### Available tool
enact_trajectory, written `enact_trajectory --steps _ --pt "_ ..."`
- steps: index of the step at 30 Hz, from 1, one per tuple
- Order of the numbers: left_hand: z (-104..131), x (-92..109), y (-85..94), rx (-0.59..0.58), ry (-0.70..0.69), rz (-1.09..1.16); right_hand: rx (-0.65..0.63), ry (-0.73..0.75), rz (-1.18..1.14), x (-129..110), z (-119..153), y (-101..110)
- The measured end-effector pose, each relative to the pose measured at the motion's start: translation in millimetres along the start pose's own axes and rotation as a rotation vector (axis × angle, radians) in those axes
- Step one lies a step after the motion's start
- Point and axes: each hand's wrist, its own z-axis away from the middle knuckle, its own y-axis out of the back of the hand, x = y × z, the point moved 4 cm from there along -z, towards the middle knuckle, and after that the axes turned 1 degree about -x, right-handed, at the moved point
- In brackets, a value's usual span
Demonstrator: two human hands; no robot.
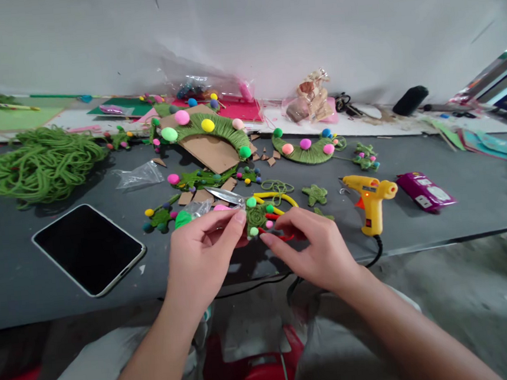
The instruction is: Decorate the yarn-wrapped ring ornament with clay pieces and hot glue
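A green yarn star with small coloured pompoms (256, 217) is held up over the front part of the grey table. My left hand (203, 250) pinches its left side between thumb and fingers. On the other side my right hand (314, 244) has its thumb and fingertips close to the star's right edge, by a pink pompom; whether they press on it is hard to tell. Behind the star lie scissors (225, 195) with the blades pointing left, and yellow-handled and red pieces. Small plain yarn stars (315, 194) rest to the right.
A yellow glue gun (372, 200) stands right of my hands, its cable running off the front edge, beside a purple packet (426, 191). A tablet (90, 249) and green yarn (42, 164) are at the left. Pompom-trimmed yarn arcs (213, 131) and cardboard scraps lie behind.
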Motion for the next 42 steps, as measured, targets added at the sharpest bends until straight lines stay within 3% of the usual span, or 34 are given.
enact_trajectory --steps 7,19,25,34,37,42 --pt "-1 0 -3.1 -0.051 0.006 0.006 -0.055 -0.001 0.023 1 0 -3" --pt "-2 -1 -4.4 -0.065 0.020 0.013 -0.032 0.063 0.033 0 1 -3" --pt "-6 -6 -2.7 -0.066 0.040 0.054 -0.020 -0.032 -0.057 7 0 -2" --pt "-13 -1 -20.5 -0.246 -0.003 -0.067 0.017 -0.237 -0.182 27 0 0" --pt "-19 8 -13.2 -0.213 -0.105 -0.198 0.002 -0.277 -0.148 34 -4 4" --pt "-41 18 25.0 -0.029 -0.283 -0.406 -0.119 -0.293 -0.026 39 -17 17"
